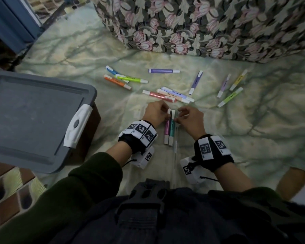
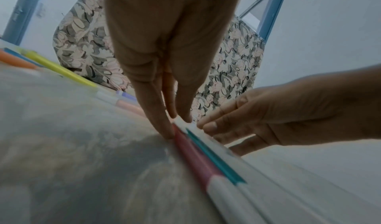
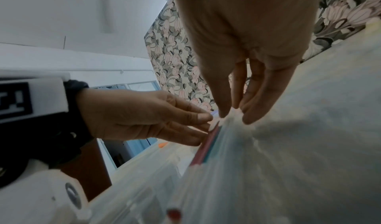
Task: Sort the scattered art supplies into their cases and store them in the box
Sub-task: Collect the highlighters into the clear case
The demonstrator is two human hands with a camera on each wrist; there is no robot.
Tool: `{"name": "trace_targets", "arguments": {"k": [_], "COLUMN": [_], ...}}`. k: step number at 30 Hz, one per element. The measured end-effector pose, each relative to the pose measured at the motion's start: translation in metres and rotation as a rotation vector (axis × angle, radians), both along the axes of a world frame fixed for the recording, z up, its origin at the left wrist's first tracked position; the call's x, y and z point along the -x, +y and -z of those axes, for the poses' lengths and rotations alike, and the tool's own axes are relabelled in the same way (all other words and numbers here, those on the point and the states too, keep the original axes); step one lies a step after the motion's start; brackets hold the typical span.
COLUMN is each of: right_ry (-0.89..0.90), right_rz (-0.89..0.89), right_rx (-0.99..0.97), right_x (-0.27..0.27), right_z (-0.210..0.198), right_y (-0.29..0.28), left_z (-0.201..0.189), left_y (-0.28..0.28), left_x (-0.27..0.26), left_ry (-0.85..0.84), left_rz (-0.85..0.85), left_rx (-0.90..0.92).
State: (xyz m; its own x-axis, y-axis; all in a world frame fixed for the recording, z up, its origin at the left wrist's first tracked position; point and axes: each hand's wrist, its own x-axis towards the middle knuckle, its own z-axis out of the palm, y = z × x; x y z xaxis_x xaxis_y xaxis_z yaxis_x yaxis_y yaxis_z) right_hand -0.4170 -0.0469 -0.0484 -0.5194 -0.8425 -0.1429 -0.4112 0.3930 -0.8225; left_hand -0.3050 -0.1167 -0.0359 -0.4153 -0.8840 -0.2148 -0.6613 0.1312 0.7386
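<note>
- Seating two markers, pink (image 1: 167,128) and teal (image 1: 172,130), side by side in what I read as a clear plastic case (image 1: 176,148) lying flat on the sheet (image 1: 253,129); its edges are hard to trace.
- Left hand (image 1: 156,112): fingers nearly straight, tips pressing the pink marker's side and the white caps. No wrap-around grip.
- Right hand (image 1: 190,118): fingers bunched at the cap ends from the other side; left wrist view shows them extended and touching, right wrist view shows what looks like a pinch on clear film or the case edge. I can't tell if it truly grips.
- Progress, my call: early. Two markers placed, and I count about a dozen loose ones beyond the hands: orange (image 1: 117,81), lime (image 1: 130,78), blue (image 1: 112,70), purple (image 1: 163,70), a pink/peach/lilac pile (image 1: 167,95), pastels to the right (image 1: 230,96).
- Box (image 1: 33,117) sits left of the hands, grey lid on, white latch (image 1: 77,125) down. Nothing stored yet that I can see.
- Materials: markers are smooth, slim plastic sticks with white caps and clips; they'll roll. Case is thin, glossy, see-through. Sheet is soft, wrinkled, marbled green. Floral cushion (image 1: 209,23) behind.
</note>
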Motion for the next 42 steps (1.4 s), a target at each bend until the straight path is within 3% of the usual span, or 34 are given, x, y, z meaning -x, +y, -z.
{"name": "trace_targets", "arguments": {"k": [5,9,12,15,18,24,29,33,38,42], "right_ry": [0.154,0.192,0.337,0.410,0.437,0.330,-0.186,-0.339,-0.461,-0.455], "right_rz": [-0.102,-0.305,-0.400,-0.400,-0.394,-0.348,-0.124,-0.062,-0.145,-0.231], "right_rx": [0.096,0.011,-0.102,-0.164,-0.182,-0.118,0.103,0.262,0.345,0.200], "right_x": [0.008,0.006,0.003,0.005,0.008,0.016,0.022,0.016,0.015,0.015], "right_z": [-0.017,-0.028,-0.031,-0.030,-0.025,-0.023,-0.031,-0.048,-0.067,-0.064], "right_y": [-0.027,-0.060,-0.075,-0.081,-0.082,-0.081,-0.077,-0.070,-0.060,-0.051], "left_z": [-0.015,-0.017,-0.008,-0.005,-0.001,0.011,0.009,0.003,-0.003,-0.007], "left_y": [-0.030,-0.077,-0.105,-0.122,-0.136,-0.146,-0.137,-0.126,-0.110,-0.099], "left_x": [-0.018,-0.046,-0.060,-0.065,-0.066,-0.066,-0.064,-0.068,-0.068,-0.070], "left_ry": [0.084,-0.043,-0.177,-0.150,-0.123,-0.278,-0.224,-0.195,-0.221,-0.216], "left_rz": [-0.037,-0.119,-0.412,-0.736,-0.834,-0.729,-0.606,-0.554,-0.422,-0.369], "left_rx": [0.049,0.181,0.139,-0.026,-0.041,0.092,0.068,0.015,-0.010,-0.043]}}
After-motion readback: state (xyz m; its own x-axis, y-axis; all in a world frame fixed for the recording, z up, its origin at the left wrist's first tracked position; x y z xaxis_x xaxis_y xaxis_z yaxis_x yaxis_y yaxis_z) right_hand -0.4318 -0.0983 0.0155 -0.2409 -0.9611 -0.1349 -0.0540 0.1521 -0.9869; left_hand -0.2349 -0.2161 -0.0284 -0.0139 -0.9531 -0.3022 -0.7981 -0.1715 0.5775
